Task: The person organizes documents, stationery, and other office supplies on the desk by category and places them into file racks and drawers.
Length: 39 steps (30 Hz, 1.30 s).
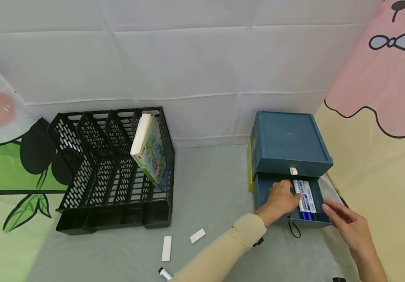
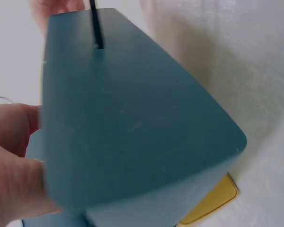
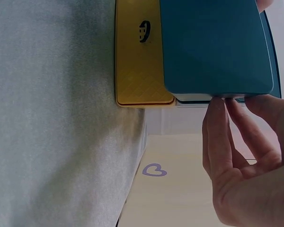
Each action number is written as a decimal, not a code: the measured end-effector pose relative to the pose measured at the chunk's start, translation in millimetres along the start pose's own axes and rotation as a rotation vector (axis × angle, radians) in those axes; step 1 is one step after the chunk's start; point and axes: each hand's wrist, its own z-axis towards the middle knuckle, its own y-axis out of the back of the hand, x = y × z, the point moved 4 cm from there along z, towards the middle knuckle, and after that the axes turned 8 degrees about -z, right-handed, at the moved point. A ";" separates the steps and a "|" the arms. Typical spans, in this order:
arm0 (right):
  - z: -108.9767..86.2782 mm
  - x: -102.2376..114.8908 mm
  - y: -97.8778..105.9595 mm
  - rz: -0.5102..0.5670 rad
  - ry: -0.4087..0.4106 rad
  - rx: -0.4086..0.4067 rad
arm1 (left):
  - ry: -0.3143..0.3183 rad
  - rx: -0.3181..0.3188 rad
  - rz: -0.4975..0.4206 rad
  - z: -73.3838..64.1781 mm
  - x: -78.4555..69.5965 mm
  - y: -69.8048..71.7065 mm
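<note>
My left hand (image 1: 282,197) reaches into the pulled-out blue drawer (image 1: 265,186), its fingers bent beside several whiteboard markers (image 1: 306,197). Its thumb lies over the leftmost marker; whether it pinches that marker is hidden. The markers have white barrels and lie side by side, with blue and dark ends toward the drawer front. My right hand (image 1: 351,225) touches the drawer's right side with fairly straight fingertips, also seen in the right wrist view, where the hand (image 3: 246,156) meets the drawer's edge. A black cord loop (image 1: 295,231) hangs from the drawer front.
A closed blue drawer (image 1: 290,137) sits above, and a yellow box (image 3: 144,61) below. At left stands a black rack (image 1: 114,168) holding a picture book (image 1: 151,152). Two white blocks (image 1: 166,248) and a loose marker (image 1: 165,274) lie on the grey table.
</note>
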 end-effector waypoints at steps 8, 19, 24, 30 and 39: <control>-0.4 1.1 0.5 0.008 0.006 -0.004 | -0.073 -0.038 -0.103 -23.6 9.4 29.6; -0.1 0.1 -0.4 -0.014 -0.010 -0.003 | -0.186 -0.061 -0.198 -50.5 20.9 61.9; -1.0 0.3 -0.4 -0.002 -0.007 -0.008 | -0.217 -0.068 -0.298 -61.2 29.2 72.2; -2.1 0.0 -0.1 0.008 0.003 -0.008 | -0.238 -0.099 -0.370 -74.2 43.4 86.7; -0.8 -0.9 -1.0 0.024 0.012 -0.010 | -0.207 -0.224 -0.422 -94.0 70.2 111.8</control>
